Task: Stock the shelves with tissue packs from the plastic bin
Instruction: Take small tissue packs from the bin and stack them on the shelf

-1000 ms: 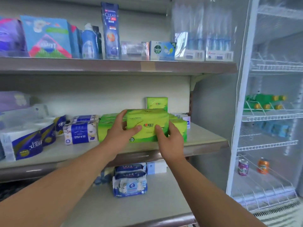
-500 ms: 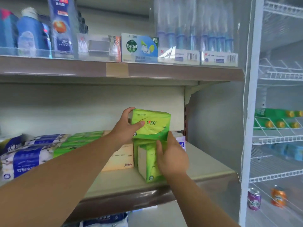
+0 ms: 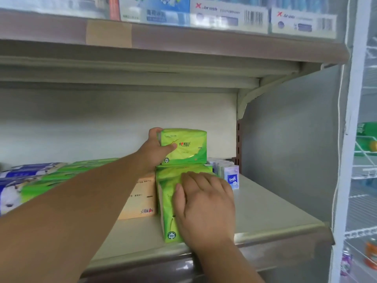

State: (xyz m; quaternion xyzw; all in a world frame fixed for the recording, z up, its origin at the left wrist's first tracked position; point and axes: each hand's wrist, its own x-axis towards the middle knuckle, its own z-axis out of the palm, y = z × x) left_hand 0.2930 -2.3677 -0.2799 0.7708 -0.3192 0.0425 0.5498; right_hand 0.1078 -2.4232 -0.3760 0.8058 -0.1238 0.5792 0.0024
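Here, left hand (image 3: pixel 155 149) grips upper pack (image 3: pixel 188 147), thumb in front; right hand (image 3: pixel 205 204) seemingly presses lower pack (image 3: pixel 167 209), fingers straight.

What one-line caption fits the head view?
Left hand holds the upper green tissue pack over the shelf; right hand rests on the lower green pack.

A grey metal shelf board (image 3: pixel 271 211) runs along a white back panel (image 3: pixel 102 127), under an upper grey shelf (image 3: pixel 183 48) borne by a white angled bracket (image 3: pixel 261 90). Right of a grey side panel (image 3: pixel 289 139) stands a white-framed cooler (image 3: pixel 350 99) with white wire racks (image 3: pixel 363 175).
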